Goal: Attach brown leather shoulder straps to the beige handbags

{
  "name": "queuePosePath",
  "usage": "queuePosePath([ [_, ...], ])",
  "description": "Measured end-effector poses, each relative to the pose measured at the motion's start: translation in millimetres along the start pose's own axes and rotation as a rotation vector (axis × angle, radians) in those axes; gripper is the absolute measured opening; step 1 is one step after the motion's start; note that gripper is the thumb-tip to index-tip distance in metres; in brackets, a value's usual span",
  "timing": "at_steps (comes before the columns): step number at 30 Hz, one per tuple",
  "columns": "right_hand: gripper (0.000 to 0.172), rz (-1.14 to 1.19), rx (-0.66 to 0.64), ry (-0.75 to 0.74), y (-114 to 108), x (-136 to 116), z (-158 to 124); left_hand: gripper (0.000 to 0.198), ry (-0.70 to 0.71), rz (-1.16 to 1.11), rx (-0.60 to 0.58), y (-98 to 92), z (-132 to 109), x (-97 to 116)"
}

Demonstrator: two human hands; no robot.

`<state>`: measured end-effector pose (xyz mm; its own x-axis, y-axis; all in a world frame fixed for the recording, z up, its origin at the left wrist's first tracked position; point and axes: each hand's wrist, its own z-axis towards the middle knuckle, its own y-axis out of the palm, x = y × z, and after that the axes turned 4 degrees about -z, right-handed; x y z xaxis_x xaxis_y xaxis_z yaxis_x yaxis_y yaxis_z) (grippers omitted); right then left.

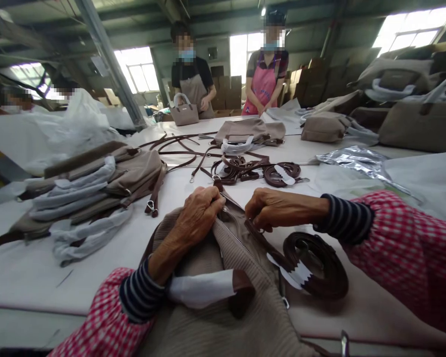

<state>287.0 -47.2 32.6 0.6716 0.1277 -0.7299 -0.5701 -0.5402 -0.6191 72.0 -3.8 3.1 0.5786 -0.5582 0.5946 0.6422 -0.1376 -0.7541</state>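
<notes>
A taupe ribbed handbag [256, 282] lies right in front of me, its zipped mouth partly open. My left hand [195, 215] is closed on the bag's top edge beside the zip. One carrying handle [204, 287], wrapped in white padding, lies across the bag below that wrist. To the right of the mouth, my right hand [277, 208] is closed on the end of a dark brown shoulder strap [336, 265]. The rest of this strap is coiled on the table, with a white paper band around it. My right fingertips are partly hidden.
Stacked taupe bags [134, 173] with wrapped handles lie at left. Several coiled and loose straps [230, 171] are ahead on the white table [96, 287]. Silver film [357, 161] and more bags [419, 124] are at right. Two people in aprons stand across the table, one touching a bag [186, 114].
</notes>
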Motion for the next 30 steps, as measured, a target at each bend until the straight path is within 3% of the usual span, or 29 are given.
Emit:
queuePosePath([
  [8,0.010,-0.052,-0.008,-0.035,0,-1,-5,0.023,0.016,0.017,0.019,1.6,1,-1],
  [26,0.009,-0.108,-0.001,-0.037,-2,-2,14,0.018,0.046,0.017,0.041,-0.3,1,-1],
  [30,0.008,-0.070,0.006,-0.056,-1,3,24,0.018,0.056,0.003,-0.044,-6.7,2,1],
])
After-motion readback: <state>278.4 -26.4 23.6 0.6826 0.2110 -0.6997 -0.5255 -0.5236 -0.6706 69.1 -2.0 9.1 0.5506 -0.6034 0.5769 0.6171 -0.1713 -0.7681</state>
